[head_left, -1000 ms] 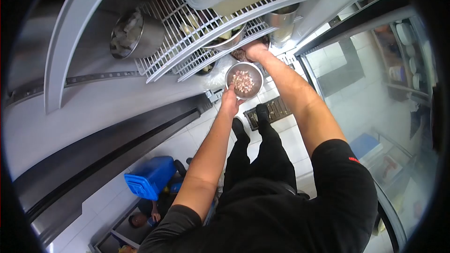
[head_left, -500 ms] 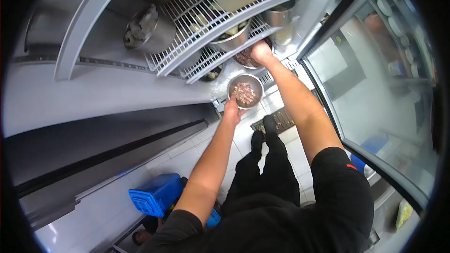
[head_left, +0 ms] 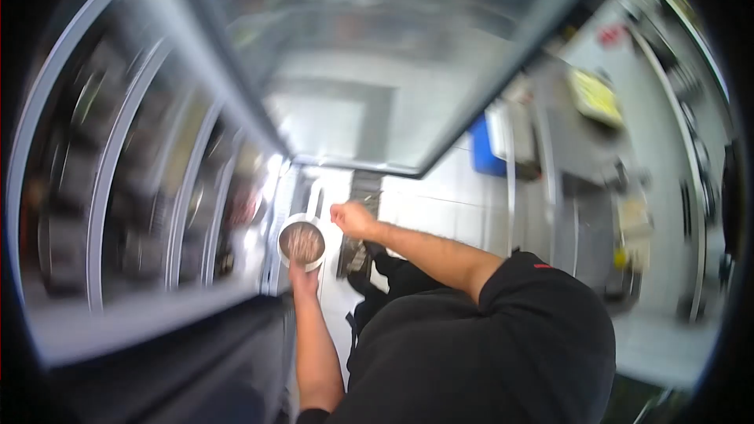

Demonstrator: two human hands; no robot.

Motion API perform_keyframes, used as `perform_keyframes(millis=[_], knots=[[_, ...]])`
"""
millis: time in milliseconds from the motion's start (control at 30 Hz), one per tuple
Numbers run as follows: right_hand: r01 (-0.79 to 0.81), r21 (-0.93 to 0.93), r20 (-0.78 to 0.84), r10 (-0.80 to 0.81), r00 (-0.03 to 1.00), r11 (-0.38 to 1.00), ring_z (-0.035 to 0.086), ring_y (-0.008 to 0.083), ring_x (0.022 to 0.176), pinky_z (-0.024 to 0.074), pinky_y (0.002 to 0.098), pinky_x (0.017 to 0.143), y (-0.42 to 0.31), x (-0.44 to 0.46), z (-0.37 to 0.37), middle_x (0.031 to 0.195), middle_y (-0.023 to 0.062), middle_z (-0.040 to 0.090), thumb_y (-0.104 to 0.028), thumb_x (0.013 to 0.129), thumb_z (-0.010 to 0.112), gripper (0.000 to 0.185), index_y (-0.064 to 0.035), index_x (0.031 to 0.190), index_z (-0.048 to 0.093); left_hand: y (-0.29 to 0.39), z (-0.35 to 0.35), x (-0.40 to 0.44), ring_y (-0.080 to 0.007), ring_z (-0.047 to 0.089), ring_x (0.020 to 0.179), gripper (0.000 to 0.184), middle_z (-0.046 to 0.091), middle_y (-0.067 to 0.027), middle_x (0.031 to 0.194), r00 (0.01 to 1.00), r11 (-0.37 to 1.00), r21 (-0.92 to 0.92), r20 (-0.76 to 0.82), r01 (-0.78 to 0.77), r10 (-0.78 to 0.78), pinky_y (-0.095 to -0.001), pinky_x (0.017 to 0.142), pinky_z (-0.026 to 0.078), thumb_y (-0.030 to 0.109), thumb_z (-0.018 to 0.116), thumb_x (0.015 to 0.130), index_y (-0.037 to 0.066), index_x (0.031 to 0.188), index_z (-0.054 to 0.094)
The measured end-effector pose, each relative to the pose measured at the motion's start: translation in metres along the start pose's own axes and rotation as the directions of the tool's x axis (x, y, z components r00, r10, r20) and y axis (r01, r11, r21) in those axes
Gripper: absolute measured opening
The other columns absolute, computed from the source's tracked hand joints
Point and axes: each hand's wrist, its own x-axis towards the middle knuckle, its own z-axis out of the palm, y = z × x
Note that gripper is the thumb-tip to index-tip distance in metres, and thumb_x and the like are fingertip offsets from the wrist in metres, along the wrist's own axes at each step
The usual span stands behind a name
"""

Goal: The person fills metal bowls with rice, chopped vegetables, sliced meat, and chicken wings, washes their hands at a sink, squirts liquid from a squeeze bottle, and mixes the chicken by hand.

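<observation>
My left hand [head_left: 304, 277] grips the near edge of a round metal bowl [head_left: 291, 233] at the left of the head view. Inside the bowl lies a small heap of pinkish chopped pieces [head_left: 303, 248], which look like meat. To the right of the bowl, and apart from it, my right hand [head_left: 353, 221] is curled closed over the floor. Whether anything is between its fingers is hidden, and motion blurs it.
Tall fridge shelves [head_left: 98, 212] loaded with blurred containers stand at left. Their glass door [head_left: 330, 118] swings open ahead of me. At right are a blue container [head_left: 488, 148], a steel counter [head_left: 542, 94] and something yellow [head_left: 594, 96] on it. A floor grate [head_left: 353, 259] lies near my feet.
My view has turned to the right. The right hand has come out from a bowl of meat on the lower fridge shelf. My left hand still has the bowl.
</observation>
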Motion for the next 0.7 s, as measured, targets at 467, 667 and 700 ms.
perform_keyframes(millis=[467, 667, 700], knots=[[-0.048, -0.281, -0.766, -0.194, 0.613, 0.959, 0.038, 0.0445, 0.138, 0.0286, 0.0461, 0.119, 0.205, -0.082, -0.356, 0.145, 0.0276, 0.045, 0.000, 0.071, 0.061, 0.073, -0.0094, 0.143, 0.049, -0.117, 0.011, -0.014, -0.0339, 0.054, 0.128, 0.049, 0.059, -0.0123, 0.136, 0.950, 0.925, 0.217, -0.088, 0.311, -0.299, -0.0628, 0.100, 0.046, 0.037, 0.051, 0.096, 0.011, 0.138, 0.055], [0.198, 0.150, -0.387, -0.127, 0.913, 0.969, 0.022, 0.0431, 0.149, 0.0275, 0.0423, 0.120, 0.143, -0.108, -0.366, 0.159, 0.0279, 0.024, 0.006, 0.073, 0.057, 0.064, -0.0133, 0.134, 0.057, -0.136, 0.053, -0.006, -0.0282, 0.058, 0.121, 0.047, 0.062, -0.0038, 0.133, 0.923, 0.999, 0.036, -0.384, -0.004, 0.017, -0.0491, 0.101, 0.049, 0.041, 0.048, 0.096, 0.013, 0.133, 0.061], [0.244, 0.108, -0.354, -0.192, 0.915, 0.964, 0.022, 0.0429, 0.149, 0.0272, 0.0420, 0.120, 0.152, -0.114, -0.372, 0.160, 0.0273, 0.023, 0.005, 0.074, 0.056, 0.065, -0.0139, 0.136, 0.056, -0.142, 0.055, -0.009, -0.0274, 0.058, 0.120, 0.047, 0.063, -0.0031, 0.132, 0.914, 0.996, 0.028, -0.395, -0.087, 0.091, -0.0475, 0.101, 0.050, 0.041, 0.048, 0.097, 0.014, 0.132, 0.062]])
